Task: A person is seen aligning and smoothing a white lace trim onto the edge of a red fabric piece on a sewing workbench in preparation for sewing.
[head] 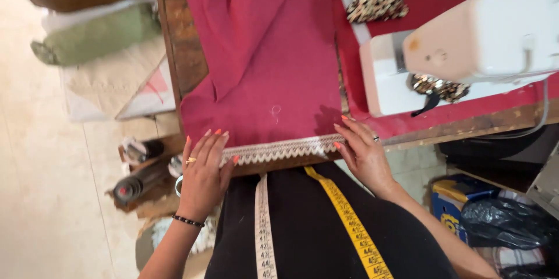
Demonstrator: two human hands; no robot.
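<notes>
Down at the near edge of the wooden table (185,52), a strip of white zigzag lace trim (279,149) lay along the hem of the crimson cloth (262,52). The left hand (204,171) pressed flat on the lace's left end, fingers spread, gripping nothing; the right hand (364,151) pinned its right end with open fingertips. Beyond the lace, the cloth ran unobstructed to the frame's top. Right of it, a white sewing machine (466,52) was cut off by the frame. A yellow-and-white measuring tape (349,221) hung below the lace.
</notes>
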